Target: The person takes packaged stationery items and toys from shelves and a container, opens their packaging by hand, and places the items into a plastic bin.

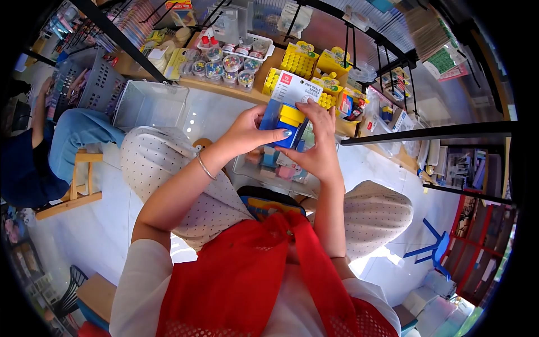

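Observation:
A carded pack [291,88] with a blue-and-yellow item on its front is held up in front of me. My left hand [247,132] grips its left side, the thumb pressed across the blue lower part of the item. My right hand [320,141] is on the opposite side, fingers along the card's right edge and thumb near the lower corner. The item's exact kind is unclear. Below my hands, between my knees, a clear plastic bin [255,172] holds several packaged goods, partly hidden by my arms.
A wooden shelf [238,93] ahead carries clear tubs of colourful small pieces [214,69] and yellow boxes of yellow-capped sticks [297,62]. At left are an empty-looking clear bin [151,104], a grey basket [101,84] and a seated person [33,163]. A blue chair [439,247] stands at right.

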Available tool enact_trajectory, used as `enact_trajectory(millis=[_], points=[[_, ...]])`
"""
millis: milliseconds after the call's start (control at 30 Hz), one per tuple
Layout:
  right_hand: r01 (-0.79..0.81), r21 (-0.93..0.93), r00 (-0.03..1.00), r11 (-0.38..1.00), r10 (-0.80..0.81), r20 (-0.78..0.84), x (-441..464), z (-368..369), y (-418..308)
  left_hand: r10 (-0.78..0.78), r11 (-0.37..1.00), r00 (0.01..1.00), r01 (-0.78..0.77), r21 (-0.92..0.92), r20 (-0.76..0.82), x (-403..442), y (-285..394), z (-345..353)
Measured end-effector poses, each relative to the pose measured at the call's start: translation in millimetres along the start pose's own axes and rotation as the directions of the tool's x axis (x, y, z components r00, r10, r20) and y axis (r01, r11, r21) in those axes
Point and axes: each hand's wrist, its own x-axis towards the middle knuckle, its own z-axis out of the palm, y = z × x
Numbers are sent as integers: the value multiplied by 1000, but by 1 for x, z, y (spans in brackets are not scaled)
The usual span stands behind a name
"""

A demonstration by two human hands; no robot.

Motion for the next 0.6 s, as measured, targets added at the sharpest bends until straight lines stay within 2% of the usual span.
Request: enact_trajectory(millis=[267,467,600], points=[[-3,26,999,1000,4,-33,-3,6,10,-29,999,1000,29,23,-3,0,-1,2],[-37,112,998,993,43,-54,-1,7,5,-72,997,997,72,-2,1,4,-3,0],[-39,73,999,997,41,-35,-2,7,9,-63,998,998,63,-18,3,3,-6,1]])
